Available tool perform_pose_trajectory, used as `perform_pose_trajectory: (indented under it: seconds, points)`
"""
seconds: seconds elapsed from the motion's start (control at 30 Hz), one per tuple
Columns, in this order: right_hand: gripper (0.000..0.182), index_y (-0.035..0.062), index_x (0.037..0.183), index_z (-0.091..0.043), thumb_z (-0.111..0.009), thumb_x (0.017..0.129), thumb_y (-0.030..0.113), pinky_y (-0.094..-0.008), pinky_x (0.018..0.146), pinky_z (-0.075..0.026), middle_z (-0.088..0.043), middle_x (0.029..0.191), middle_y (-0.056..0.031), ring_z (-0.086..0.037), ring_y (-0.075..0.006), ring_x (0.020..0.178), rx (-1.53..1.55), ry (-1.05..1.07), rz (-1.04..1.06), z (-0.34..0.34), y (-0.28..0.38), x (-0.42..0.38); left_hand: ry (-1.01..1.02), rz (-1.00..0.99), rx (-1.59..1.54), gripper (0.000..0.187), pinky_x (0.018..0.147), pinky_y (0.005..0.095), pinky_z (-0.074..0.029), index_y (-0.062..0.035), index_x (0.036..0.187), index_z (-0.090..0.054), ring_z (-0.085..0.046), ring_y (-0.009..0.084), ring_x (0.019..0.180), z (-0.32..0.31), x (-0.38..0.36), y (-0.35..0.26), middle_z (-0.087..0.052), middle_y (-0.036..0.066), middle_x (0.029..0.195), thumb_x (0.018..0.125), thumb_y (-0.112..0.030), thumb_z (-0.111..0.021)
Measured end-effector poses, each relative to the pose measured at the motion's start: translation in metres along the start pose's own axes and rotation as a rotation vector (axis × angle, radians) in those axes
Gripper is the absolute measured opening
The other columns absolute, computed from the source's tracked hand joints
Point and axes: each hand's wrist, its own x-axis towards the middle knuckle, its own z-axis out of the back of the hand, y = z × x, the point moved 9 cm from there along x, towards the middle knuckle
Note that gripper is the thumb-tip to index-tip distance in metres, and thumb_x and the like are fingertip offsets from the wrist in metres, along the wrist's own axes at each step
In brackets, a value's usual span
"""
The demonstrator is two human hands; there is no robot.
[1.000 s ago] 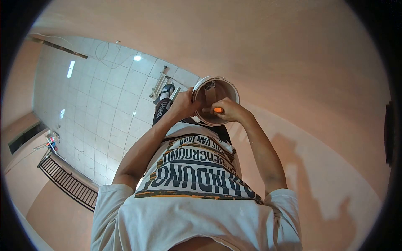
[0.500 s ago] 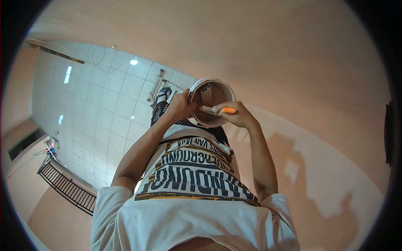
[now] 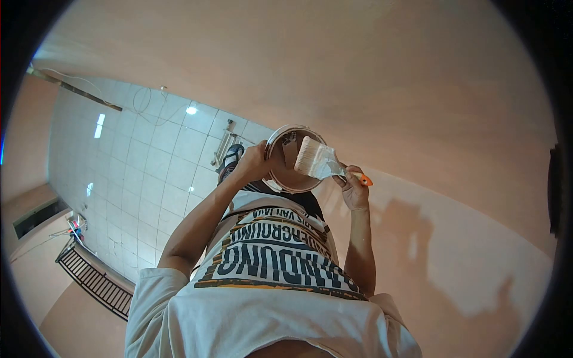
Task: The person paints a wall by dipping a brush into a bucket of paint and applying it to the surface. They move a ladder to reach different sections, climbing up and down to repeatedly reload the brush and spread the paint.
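Note:
My left hand (image 3: 255,162) grips the rim of a round paint bucket (image 3: 274,179) at its left side. Inside the bucket is a pinkish-brown coating, with a flat piece (image 3: 289,152) leaning against the inner wall. My right hand (image 3: 356,190) is closed round the orange-tipped handle of a wide paintbrush (image 3: 322,162). The brush lies across the right part of the bucket's opening, its pale, paint-coated bristles pointing left. Part of the bucket is hidden behind the brush.
A peach-coloured wall (image 3: 382,89) rises close by in front and to the right. Far below is a white tiled floor (image 3: 149,179), with a loose cable (image 3: 143,101) on it. Beneath me stands a metal ladder (image 3: 224,143). A black railing (image 3: 95,280) runs at lower left.
My right hand has moved down and right, lifting the brush out of the bucket so its bristles now show above the opening. The bucket sits slightly lower in view.

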Motion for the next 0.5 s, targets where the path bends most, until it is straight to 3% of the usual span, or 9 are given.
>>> perform_pose_trajectory:
  seconds: [0.1, 0.13, 0.23, 0.37, 0.43, 0.47, 0.5]
  points:
    - [0.018, 0.0056, 0.109, -0.061, -0.061, 0.091, 0.005, -0.0437, 0.094, -0.057, -0.062, 0.122, -0.0214, -0.066, -0.0305, 0.107, 0.201, -0.028, 0.033, 0.019, -0.017, -0.004, 0.013, 0.016, -0.028, 0.038, 0.056, 0.0368, -0.056, 0.0067, 0.108, -0.053, -0.071, 0.0287, 0.062, 0.002, -0.003, -0.008, -0.068, 0.022, 0.075, 0.082, -0.02, -0.062]
    - [0.019, 0.0055, 0.109, -0.061, -0.063, 0.091, 0.007, -0.044, 0.09, -0.059, -0.065, 0.118, -0.0199, -0.067, -0.0321, 0.104, 0.257, -0.066, 0.043, 0.025, -0.024, -0.005, -0.037, -0.04, 0.053, 0.041, 0.063, 0.0403, -0.055, 0.0046, 0.106, -0.056, -0.071, 0.034, 0.069, 0.006, -0.003, -0.012, -0.068, 0.023, 0.077, 0.082, -0.027, -0.064]
    - [0.017, 0.0044, 0.108, -0.062, -0.062, 0.091, 0.007, -0.0446, 0.089, -0.059, -0.066, 0.117, -0.0191, -0.067, -0.0326, 0.104, 0.433, -0.083, 0.034, 0.028, -0.04, -0.008, -0.044, -0.103, 0.103, 0.028, 0.053, 0.0358, -0.057, 0.0085, 0.103, -0.052, -0.071, 0.0275, 0.059, 0.004, 0.0, -0.014, -0.067, 0.02, 0.069, 0.083, -0.012, -0.056]
    - [0.019, 0.003, 0.111, -0.064, -0.061, 0.093, 0.009, -0.0407, 0.085, -0.062, -0.065, 0.118, -0.0198, -0.067, -0.0289, 0.106, 0.589, -0.069, 0.106, 0.009, -0.046, -0.009, -0.025, 0.011, 0.033, 0.036, 0.06, 0.0393, -0.057, 0.0036, 0.104, -0.056, -0.071, 0.0301, 0.066, 0.004, -0.003, -0.006, -0.069, 0.021, 0.075, 0.083, -0.025, -0.065]
    - [0.02, 0.0023, 0.111, -0.064, -0.062, 0.092, 0.009, -0.0405, 0.085, -0.062, -0.066, 0.118, -0.0191, -0.068, -0.0274, 0.105, 0.662, -0.045, 0.185, -0.004, -0.039, -0.006, -0.008, 0.018, -0.025, 0.031, 0.054, 0.0355, -0.057, 0.0052, 0.103, -0.055, -0.071, 0.0256, 0.06, -0.003, 0.006, 0.008, -0.069, 0.019, 0.075, 0.084, -0.018, -0.063]
    - [0.022, 0.0026, 0.113, -0.064, -0.062, 0.092, 0.008, -0.0395, 0.085, -0.062, -0.067, 0.118, -0.0157, -0.068, -0.0256, 0.105, 0.686, 0.064, 0.065, -0.02, -0.037, -0.003, -0.012, -0.001, -0.014, 0.031, 0.053, 0.035, -0.057, 0.0057, 0.103, -0.055, -0.071, 0.0253, 0.06, -0.003, 0.008, 0.01, -0.069, 0.019, 0.075, 0.084, -0.017, -0.062]
    - [0.011, 0.0068, 0.102, -0.066, -0.061, 0.092, 0.008, -0.0402, 0.084, -0.063, -0.067, 0.117, -0.0137, -0.067, -0.0263, 0.106, 0.711, 0.051, 0.082, -0.025, -0.034, -0.002, -0.014, -0.02, -0.003, 0.03, 0.052, 0.0345, -0.057, 0.0062, 0.103, -0.055, -0.071, 0.0251, 0.059, -0.002, 0.006, 0.007, -0.069, 0.019, 0.075, 0.084, -0.016, -0.062]
